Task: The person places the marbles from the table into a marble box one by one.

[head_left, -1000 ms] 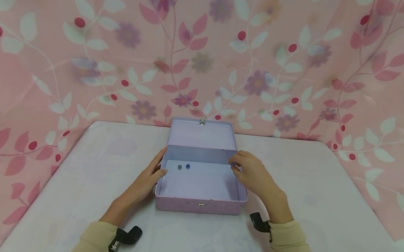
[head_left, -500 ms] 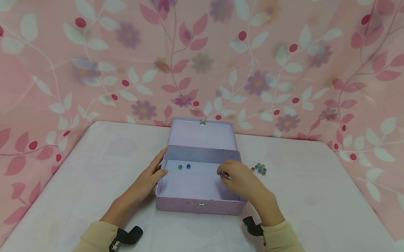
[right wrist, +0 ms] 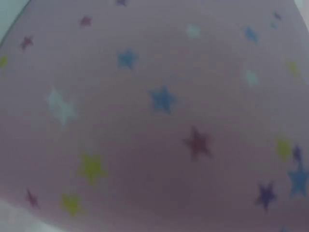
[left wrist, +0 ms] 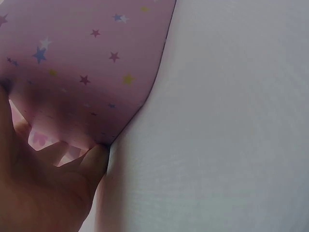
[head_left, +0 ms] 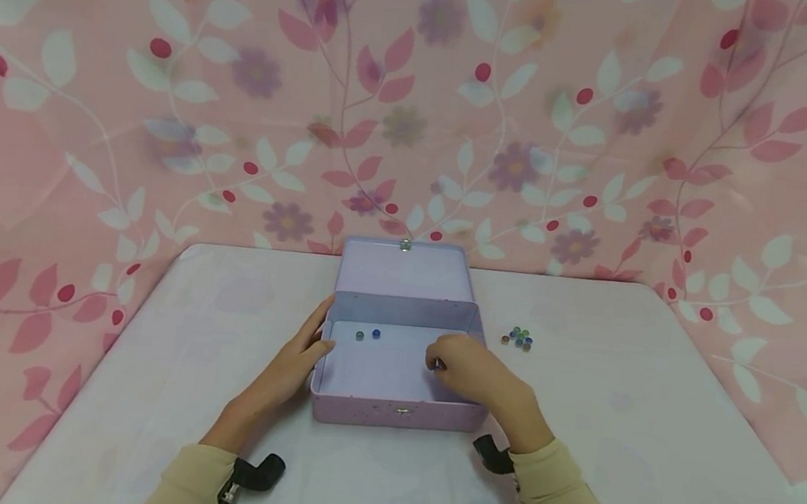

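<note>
Hands (head_left: 293, 363) (head_left: 476, 368) at box (head_left: 399, 414) on white tbl (head_left: 618, 413), floral backdrop (head_left: 418, 136) behind, prob. cloth.

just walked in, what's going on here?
A person's left hand holds the left side of a lilac star-print box, its lid open at the back. Their right hand is at the box's right half, fingers curled around what looks like a dark marble. A greenish marble and a blue marble lie inside, toward the back left. A cluster of marbles sits on the table, right of the box.
</note>
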`<state>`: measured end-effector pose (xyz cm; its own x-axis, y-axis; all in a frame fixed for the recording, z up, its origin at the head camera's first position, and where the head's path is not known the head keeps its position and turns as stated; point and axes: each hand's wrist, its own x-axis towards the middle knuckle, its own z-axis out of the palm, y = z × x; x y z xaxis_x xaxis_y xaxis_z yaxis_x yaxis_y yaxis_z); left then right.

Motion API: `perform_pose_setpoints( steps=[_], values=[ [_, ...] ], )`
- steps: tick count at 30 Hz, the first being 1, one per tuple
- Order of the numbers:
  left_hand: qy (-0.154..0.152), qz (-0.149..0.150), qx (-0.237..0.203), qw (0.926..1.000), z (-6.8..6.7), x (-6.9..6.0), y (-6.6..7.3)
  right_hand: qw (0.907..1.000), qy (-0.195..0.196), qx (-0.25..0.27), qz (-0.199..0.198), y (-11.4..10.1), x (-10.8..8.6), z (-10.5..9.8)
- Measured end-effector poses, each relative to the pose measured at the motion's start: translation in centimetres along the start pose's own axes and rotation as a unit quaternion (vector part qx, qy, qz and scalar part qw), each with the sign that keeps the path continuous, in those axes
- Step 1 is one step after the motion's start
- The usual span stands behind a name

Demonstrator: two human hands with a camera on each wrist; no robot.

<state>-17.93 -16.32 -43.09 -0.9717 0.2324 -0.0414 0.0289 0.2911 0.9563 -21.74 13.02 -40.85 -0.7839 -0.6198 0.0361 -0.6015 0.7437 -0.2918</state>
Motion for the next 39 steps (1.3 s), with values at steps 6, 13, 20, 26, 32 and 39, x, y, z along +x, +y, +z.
perform_pose_setpoints(
  steps=[6,13,20,26,32,39],
  values=[
    [-0.002,0.002,-0.003,1.0,0.1,0.0,0.0,0.9993,-0.024,-0.026,0.015,-0.4,0.3,0.9],
    [-0.004,0.002,-0.001,1.0,0.1,0.0,-0.1,0.9992,-0.039,-0.004,0.013,-0.5,0.5,1.4],
    [-0.005,0.0,0.001,1.0,0.0,0.0,-0.1,0.9993,-0.036,-0.001,0.011,-0.8,0.5,1.0],
    [-0.002,0.005,0.0,1.0,0.0,-0.1,0.0,0.9997,-0.016,0.012,0.011,-0.6,0.5,0.8],
    [-0.001,0.008,0.0,1.0,0.0,-0.1,-0.1,0.9997,0.009,0.022,0.01,-0.3,0.3,0.1],
    [-0.002,0.004,0.004,1.0,0.0,-0.2,0.1,0.999,0.03,0.034,0.002,0.5,-0.2,-1.3]
  ],
)
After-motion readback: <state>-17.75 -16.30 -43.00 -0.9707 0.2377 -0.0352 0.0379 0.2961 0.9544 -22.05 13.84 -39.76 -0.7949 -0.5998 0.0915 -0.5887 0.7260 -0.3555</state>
